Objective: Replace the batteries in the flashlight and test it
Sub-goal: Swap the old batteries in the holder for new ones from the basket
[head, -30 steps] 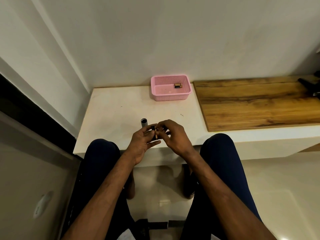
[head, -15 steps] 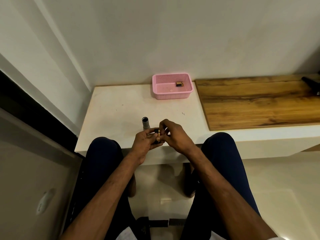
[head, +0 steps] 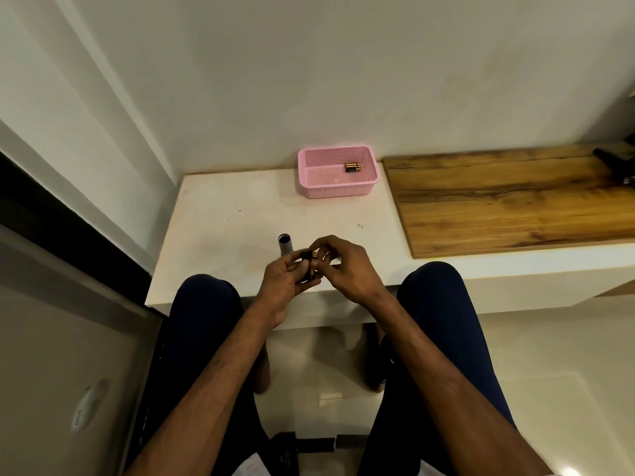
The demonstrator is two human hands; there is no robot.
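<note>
My left hand (head: 283,283) holds a small black battery holder (head: 307,266) with copper-coloured batteries in it, over the near edge of the white table (head: 240,221). My right hand (head: 343,269) pinches at the holder's top with thumb and fingertips. The grey flashlight tube (head: 285,244) stands upright on the table just left of my hands, its open end up. Far back, a pink basket (head: 338,190) contains a few batteries (head: 353,167).
A wooden board (head: 515,197) lies on the right part of the table, with a dark object (head: 615,159) at its far right edge. My knees in dark trousers sit under the table's near edge. The wall stands close behind.
The hands have stayed together at the table's near edge, with the right fingers shifting slightly on the holder. The camera has moved a little.
</note>
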